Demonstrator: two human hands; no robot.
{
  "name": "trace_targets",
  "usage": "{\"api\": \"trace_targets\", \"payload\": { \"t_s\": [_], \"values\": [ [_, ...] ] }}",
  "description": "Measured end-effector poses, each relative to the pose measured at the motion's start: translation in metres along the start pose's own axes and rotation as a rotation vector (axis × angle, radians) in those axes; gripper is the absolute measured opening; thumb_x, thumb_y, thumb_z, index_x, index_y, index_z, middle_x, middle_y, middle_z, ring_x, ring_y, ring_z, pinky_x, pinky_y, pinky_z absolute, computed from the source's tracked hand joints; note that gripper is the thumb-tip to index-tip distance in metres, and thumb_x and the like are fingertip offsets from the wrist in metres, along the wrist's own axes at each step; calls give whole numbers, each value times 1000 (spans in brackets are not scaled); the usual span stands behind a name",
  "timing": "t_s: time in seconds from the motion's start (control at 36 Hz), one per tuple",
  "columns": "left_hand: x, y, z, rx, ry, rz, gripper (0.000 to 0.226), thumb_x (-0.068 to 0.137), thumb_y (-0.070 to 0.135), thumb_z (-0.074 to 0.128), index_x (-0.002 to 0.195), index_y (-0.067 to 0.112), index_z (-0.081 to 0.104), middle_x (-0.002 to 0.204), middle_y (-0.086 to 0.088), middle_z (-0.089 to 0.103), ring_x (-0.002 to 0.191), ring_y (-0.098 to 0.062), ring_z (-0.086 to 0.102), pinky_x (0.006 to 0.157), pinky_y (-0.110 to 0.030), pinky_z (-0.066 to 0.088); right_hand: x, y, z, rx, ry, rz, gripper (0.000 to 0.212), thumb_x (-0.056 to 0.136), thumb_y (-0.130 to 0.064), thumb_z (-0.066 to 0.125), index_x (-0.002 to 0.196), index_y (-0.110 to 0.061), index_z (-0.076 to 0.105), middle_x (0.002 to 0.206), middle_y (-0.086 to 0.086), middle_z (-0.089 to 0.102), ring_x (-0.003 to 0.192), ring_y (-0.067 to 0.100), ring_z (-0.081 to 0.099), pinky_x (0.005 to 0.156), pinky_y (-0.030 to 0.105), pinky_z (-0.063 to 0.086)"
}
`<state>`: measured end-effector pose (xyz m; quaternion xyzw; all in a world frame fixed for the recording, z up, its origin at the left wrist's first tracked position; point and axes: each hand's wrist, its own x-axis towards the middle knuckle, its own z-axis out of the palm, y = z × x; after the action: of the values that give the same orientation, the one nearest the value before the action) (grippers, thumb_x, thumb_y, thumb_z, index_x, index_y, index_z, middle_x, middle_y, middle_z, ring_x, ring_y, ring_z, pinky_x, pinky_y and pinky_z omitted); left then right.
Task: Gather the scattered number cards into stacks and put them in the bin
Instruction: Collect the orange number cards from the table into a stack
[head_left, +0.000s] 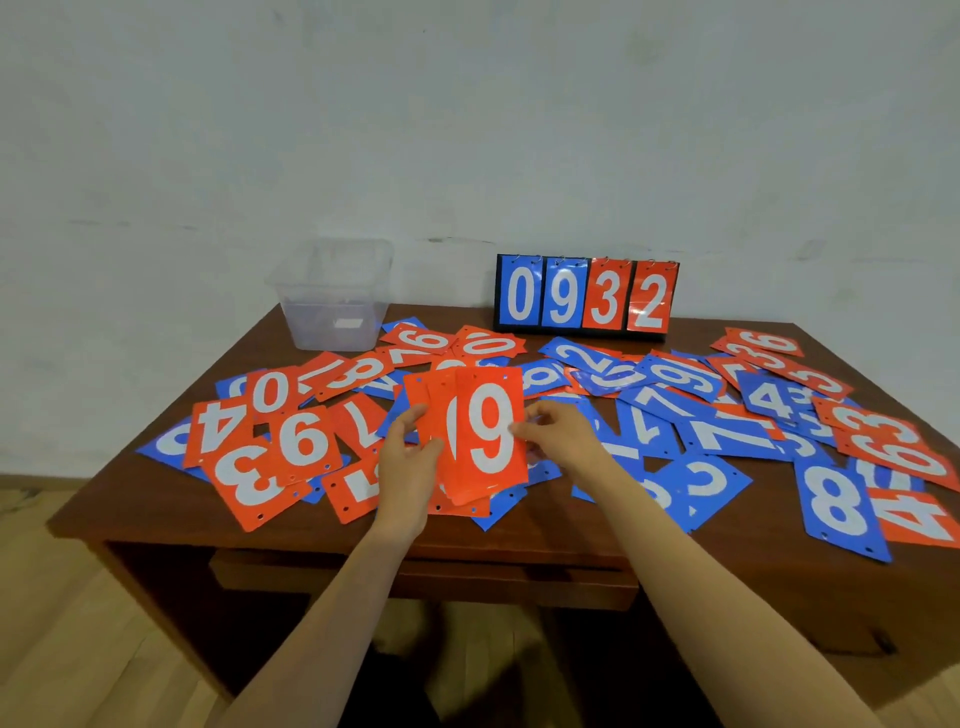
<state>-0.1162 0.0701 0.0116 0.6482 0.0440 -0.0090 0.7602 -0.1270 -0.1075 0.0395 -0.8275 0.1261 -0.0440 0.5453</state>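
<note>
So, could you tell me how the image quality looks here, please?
Head view: wide-angle bending curves the table edges; soft, even light; glare streaks on the scoreboard; the clear bin looks hazy; the held stack reads sharply.

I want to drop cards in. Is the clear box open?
Open: the clear bin on the table's far left corner shows no lid.

1. Scattered number cards (841, 499): red or blue, each with a white numeral.
2. Held stack of cards (485, 436): red, with a white 9 on the front card.
3. Flip scoreboard (584, 297): black frame; two blue panels, 0 and 9, then two red, 3 and 2.
4. Bin (332, 291): clear plastic.
5. Table (156, 499): dark reddish-brown wood.
6. Wall (467, 130): pale grey-white.
</note>
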Motion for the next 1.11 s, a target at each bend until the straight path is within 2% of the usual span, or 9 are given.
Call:
{"api": "trace_targets", "payload": {
  "t_s": [0.17,0.25,0.42,0.5,0.58,0.72,0.83,0.94,1.11],
  "values": [
    [1,1,-15,-65,-7,-15,42,93,7,55,131,24,49,127,2,51,110,-21,59,81,-39,57,8,-6,28,-130,-24,-49,24,86,-19,68,98,0,61,98,17,67,73,23,64,66,28,56],
    [2,-3,-24,-60,-13,-3,43,91,6,58,129,24,48,125,2,52,112,-22,58,86,-44,55,12,-7,40,-182,-35,-73,26,87,-20,66,100,1,61,99,16,68,80,26,67,67,26,55],
    [8,-7,-40,91,67,51,45,91,6,58,129,27,47,121,7,46,109,-12,51,84,-38,55,17,1,56,-293,-50,-105,11,88,-14,64,94,-7,58,96,15,67,76,18,62,76,31,54],
    [14,-8,-52,154,138,80,43,91,8,59,127,30,47,130,4,48,120,-18,52,88,-44,55,26,8,59,-470,-36,-98,22,88,-22,64,104,-8,59,106,10,65,96,22,60,85,33,51],
    [17,-5,-62,205,183,103,44,92,7,57,130,27,46,137,-1,47,126,-20,48,89,-42,54,29,11,63,-619,-166,-96,38,87,-31,65,119,-11,57,121,8,59,109,22,56,90,30,47],
    [19,-4,-70,263,197,122,46,92,4,56,132,26,46,143,-2,43,132,-22,42,95,-46,51,31,20,74,-790,-352,-162,77,81,-43,69,143,-16,34,146,6,35,136,24,29,107,38,34],
    [18,-6,-69,314,196,116,44,92,1,55,130,23,49,143,-2,42,135,-22,38,99,-46,48,42,16,80,-819,-329,-172,84,80,-40,71,147,-16,27,152,6,28,141,25,20,111,40,28],
    [17,-7,-68,321,167,108,42,92,0,55,127,23,50,142,-2,43,133,-21,41,94,-44,52,57,6,77,-840,-373,-38,95,76,-43,75,149,-15,21,153,8,25,142,29,18,112,44,28],
    [21,-9,-67,329,153,101,39,92,3,56,124,24,52,139,-1,45,128,-21,46,89,-45,55,71,-2,75,-966,-405,95,102,68,-51,78,147,-15,24,153,13,19,143,36,12,113,52,26]
  ]
}}
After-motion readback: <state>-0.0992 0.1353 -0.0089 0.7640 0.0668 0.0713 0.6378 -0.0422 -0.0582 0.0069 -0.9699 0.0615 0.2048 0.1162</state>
